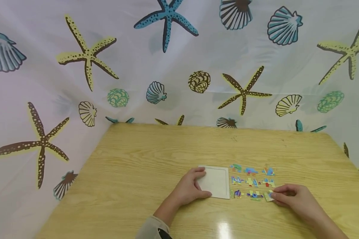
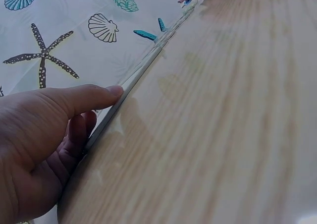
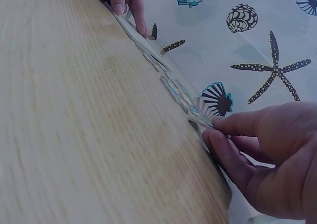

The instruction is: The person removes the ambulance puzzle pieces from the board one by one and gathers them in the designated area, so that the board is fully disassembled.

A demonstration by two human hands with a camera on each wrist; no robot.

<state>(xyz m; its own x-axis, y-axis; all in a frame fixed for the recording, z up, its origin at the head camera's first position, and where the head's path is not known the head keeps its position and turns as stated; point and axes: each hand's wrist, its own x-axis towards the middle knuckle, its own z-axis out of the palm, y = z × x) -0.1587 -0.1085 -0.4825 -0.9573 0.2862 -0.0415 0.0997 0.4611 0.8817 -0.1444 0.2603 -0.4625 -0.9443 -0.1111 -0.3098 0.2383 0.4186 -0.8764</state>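
A square white puzzle tray (image 1: 216, 182) with a thin line near its border lies flat on the table. My left hand (image 1: 189, 187) grips it from the left, thumb on the near edge and index finger at the far one. In the left wrist view the thumb (image 2: 94, 97) lies against the tray's side. Colourful jigsaw pieces (image 1: 252, 182) are laid in three rows right of the tray. At the near right corner of these rows, my right hand (image 1: 299, 200) pinches one jigsaw piece (image 1: 268, 196) between thumb and index finger; it is tilted up in the right wrist view.
The wooden table (image 1: 131, 166) extends to a white cloth (image 1: 179, 109) printed with starfish and shells, which hangs behind it and along both sides. Light glares off the tabletop near the front.
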